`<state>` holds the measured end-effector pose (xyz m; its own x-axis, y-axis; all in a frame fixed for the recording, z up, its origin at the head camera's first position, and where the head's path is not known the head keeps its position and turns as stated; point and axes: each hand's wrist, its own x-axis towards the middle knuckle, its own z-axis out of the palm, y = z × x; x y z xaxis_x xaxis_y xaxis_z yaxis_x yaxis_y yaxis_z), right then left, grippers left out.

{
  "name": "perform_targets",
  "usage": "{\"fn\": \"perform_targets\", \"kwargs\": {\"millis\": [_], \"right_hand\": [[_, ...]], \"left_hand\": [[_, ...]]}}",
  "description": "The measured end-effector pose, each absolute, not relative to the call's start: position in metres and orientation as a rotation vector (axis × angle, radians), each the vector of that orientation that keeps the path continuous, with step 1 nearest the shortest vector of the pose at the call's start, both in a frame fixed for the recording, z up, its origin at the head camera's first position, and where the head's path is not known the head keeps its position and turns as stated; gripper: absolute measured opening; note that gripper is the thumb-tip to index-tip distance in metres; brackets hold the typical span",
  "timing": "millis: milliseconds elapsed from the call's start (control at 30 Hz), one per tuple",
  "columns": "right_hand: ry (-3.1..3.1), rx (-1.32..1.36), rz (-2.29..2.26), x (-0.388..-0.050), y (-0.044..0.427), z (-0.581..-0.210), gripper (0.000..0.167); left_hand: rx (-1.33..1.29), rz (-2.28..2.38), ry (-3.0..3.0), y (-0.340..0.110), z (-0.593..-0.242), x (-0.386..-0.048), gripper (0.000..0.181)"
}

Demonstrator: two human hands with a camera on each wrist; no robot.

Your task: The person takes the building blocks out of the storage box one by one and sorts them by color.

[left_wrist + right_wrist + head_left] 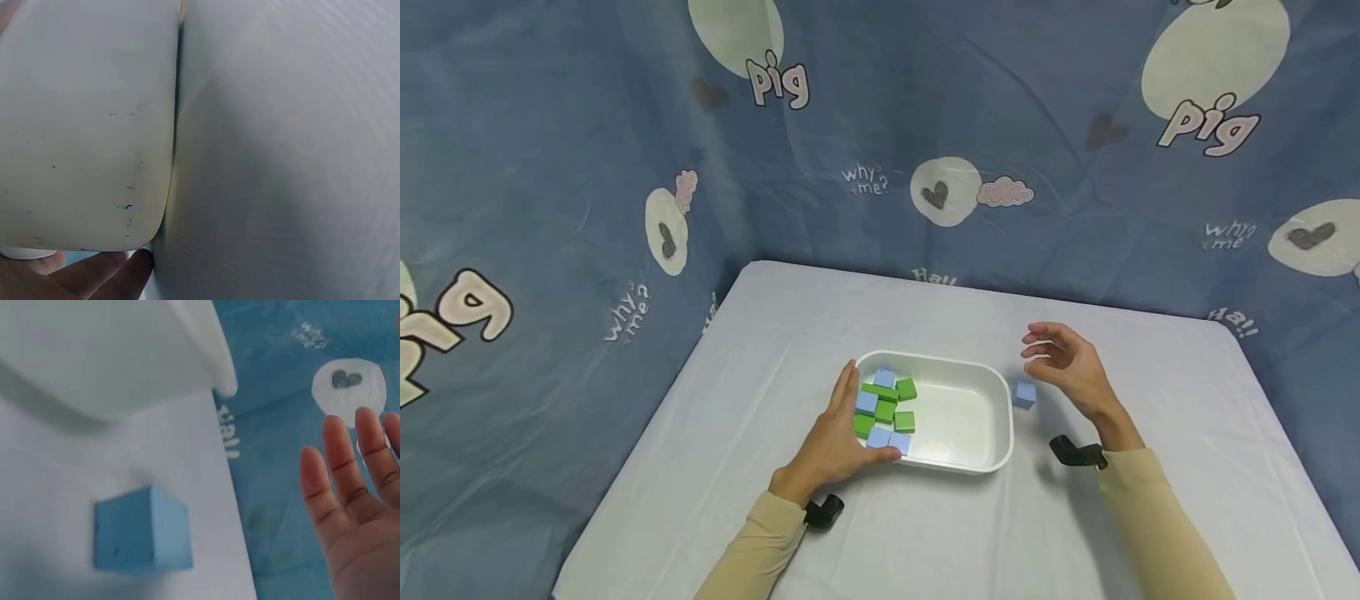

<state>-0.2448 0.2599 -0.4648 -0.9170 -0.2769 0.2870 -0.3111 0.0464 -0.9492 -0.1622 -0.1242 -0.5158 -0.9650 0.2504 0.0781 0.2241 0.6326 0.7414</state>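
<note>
A white plastic tray (pixel 958 466) rests on the table, with several green blocks (pixel 885 412) and light blue blocks (pixel 867 403) gathered at its left end. My left hand (pixel 832 443) grips that end, fingers along the left side and thumb at the near rim. In the left wrist view, the tray's speckled side (pixel 87 125) fills much of the picture, and fingers (pixel 94 275) show at its end. A single blue cube (pixel 1024 395) lies on the cloth just right of the tray. My right hand (pixel 1070 367) hovers beside and above this cube, fingers loosely bent, holding nothing.
White cloth (pixel 940 533) covers the table. Behind and to the left hangs a blue printed curtain (pixel 850 225). Black wrist cameras sit on both wrists, the right one (pixel 1075 452) close to the cube.
</note>
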Motion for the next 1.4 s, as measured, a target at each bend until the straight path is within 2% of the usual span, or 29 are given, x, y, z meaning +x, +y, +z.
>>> {"fn": "perform_targets", "kwargs": {"millis": [300,800,1100,1400], "right_hand": [[-2.136,0.793,2.119,-0.254,0.232,-0.451,0.052],[-2.090,0.907,2.152,-0.269,0.182,-0.446,0.052],[-2.115,1.030,2.140,-0.273,0.156,-0.455,0.046],[-2.326,1.017,1.973,-0.271,0.129,-0.466,0.046]], "left_hand": [[0.413,1.254,2.822,-0.124,-0.518,-0.163,0.144],[0.409,1.239,2.832,-0.124,-0.519,-0.162,0.145],[0.381,1.248,2.821,-0.122,-0.518,-0.163,0.145],[0.360,1.244,2.805,-0.123,-0.518,-0.163,0.146]]}}
